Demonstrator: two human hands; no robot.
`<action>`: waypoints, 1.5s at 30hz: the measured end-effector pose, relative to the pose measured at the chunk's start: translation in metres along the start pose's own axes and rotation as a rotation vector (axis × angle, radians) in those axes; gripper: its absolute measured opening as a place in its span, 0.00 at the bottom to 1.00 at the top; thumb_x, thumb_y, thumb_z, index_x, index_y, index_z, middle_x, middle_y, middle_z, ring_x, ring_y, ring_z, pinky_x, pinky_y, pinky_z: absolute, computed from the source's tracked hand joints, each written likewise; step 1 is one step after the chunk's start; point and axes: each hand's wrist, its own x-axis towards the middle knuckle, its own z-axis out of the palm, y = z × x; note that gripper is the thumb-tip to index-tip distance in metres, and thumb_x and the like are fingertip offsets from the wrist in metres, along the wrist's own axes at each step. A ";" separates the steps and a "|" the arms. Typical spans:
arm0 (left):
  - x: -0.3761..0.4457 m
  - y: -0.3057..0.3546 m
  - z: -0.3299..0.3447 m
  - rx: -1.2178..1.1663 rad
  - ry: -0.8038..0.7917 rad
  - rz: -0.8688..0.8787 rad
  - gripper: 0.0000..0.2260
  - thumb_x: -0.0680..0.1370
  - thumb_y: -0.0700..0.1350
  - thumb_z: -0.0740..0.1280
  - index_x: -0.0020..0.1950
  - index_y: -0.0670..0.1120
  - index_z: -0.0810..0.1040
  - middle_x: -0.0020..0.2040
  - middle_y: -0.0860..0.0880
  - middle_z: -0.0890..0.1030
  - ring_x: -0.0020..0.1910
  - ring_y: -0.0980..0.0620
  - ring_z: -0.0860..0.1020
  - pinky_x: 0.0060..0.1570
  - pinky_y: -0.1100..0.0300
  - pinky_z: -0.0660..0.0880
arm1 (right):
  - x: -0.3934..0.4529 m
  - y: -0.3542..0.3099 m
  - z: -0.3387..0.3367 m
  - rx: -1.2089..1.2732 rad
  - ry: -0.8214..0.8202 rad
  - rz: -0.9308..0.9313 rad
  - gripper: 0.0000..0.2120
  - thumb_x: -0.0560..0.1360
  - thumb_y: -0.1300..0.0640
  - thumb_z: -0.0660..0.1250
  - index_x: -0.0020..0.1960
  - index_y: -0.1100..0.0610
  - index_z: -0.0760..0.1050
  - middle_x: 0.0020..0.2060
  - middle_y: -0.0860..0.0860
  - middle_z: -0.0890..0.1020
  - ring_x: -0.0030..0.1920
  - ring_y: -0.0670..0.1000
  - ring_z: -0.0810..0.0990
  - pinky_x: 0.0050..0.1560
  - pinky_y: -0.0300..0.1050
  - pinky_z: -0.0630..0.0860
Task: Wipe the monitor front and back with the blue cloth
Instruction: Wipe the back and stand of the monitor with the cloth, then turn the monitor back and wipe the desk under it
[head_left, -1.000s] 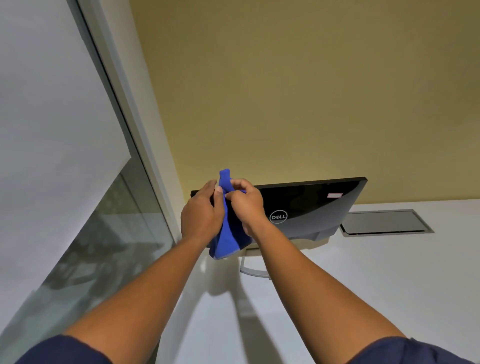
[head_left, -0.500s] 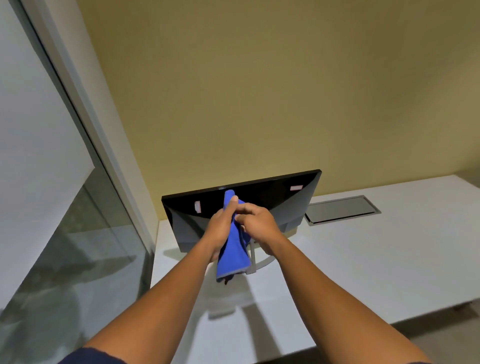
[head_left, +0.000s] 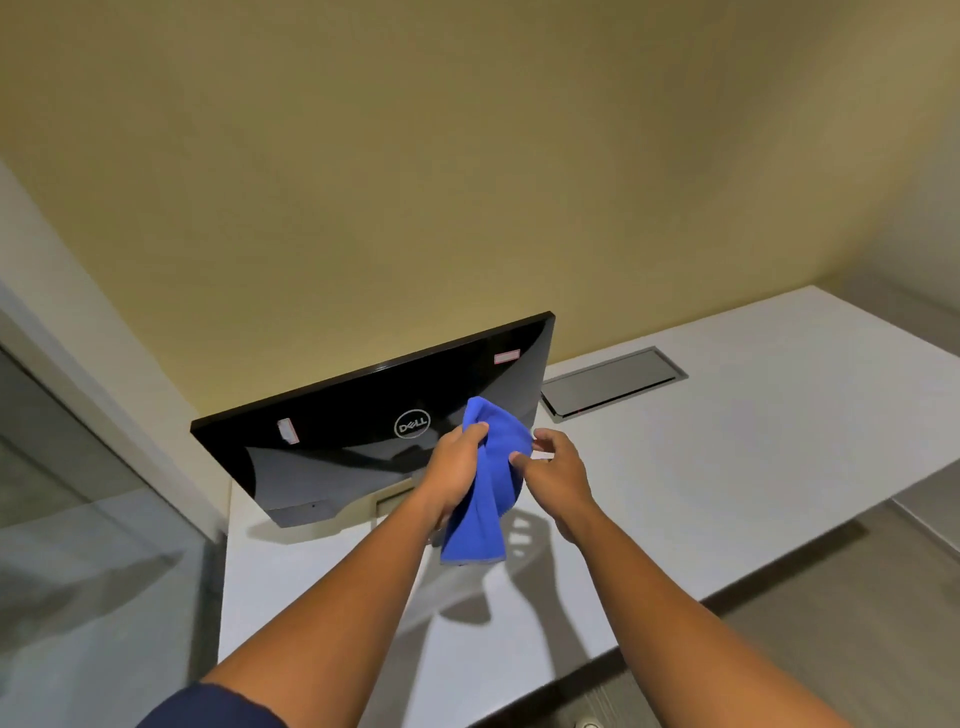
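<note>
Bunching the blue cloth (head_left: 485, 488) in front of the monitor (head_left: 374, 415), whose back with the logo faces the camera; wiping looks not yet begun. Next: press a flat pad to the rear panel. Left hand (head_left: 454, 475) grips the cloth, fingers curled. Right hand (head_left: 558, 475) seems to pinch its edge, though contact is unclear. Monitor stands on the white desk (head_left: 753, 441).

Glossy black flat-panel monitor (head_left: 363, 441), back side facing the camera, silver Dell logo at centre, two small pale stickers near the top edge, standing tilted on the white desk close to the yellow wall. Soft bright-blue cloth (head_left: 488, 499), bunched and draped, hanging in front of the monitor's right lower part, hemmed edge lowest.
</note>
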 end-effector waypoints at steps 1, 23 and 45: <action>0.005 0.000 0.007 -0.022 -0.011 -0.020 0.10 0.81 0.51 0.57 0.46 0.45 0.69 0.37 0.45 0.70 0.37 0.48 0.67 0.38 0.56 0.65 | 0.008 0.009 -0.009 0.008 -0.043 0.057 0.18 0.74 0.56 0.68 0.62 0.50 0.68 0.59 0.45 0.73 0.55 0.47 0.76 0.49 0.40 0.75; 0.138 -0.076 0.203 -0.042 -0.021 -0.356 0.18 0.71 0.37 0.73 0.60 0.48 0.77 0.53 0.47 0.83 0.51 0.44 0.82 0.54 0.46 0.81 | 0.188 0.119 -0.171 -0.255 -0.043 0.196 0.07 0.77 0.57 0.66 0.54 0.56 0.73 0.45 0.52 0.78 0.44 0.51 0.76 0.41 0.40 0.73; 0.191 -0.110 0.264 0.271 0.107 -0.475 0.26 0.81 0.44 0.62 0.78 0.44 0.61 0.78 0.45 0.64 0.74 0.43 0.66 0.72 0.51 0.65 | 0.236 0.190 -0.195 -0.544 -0.035 0.103 0.15 0.79 0.56 0.63 0.65 0.56 0.74 0.62 0.52 0.79 0.61 0.53 0.77 0.60 0.41 0.71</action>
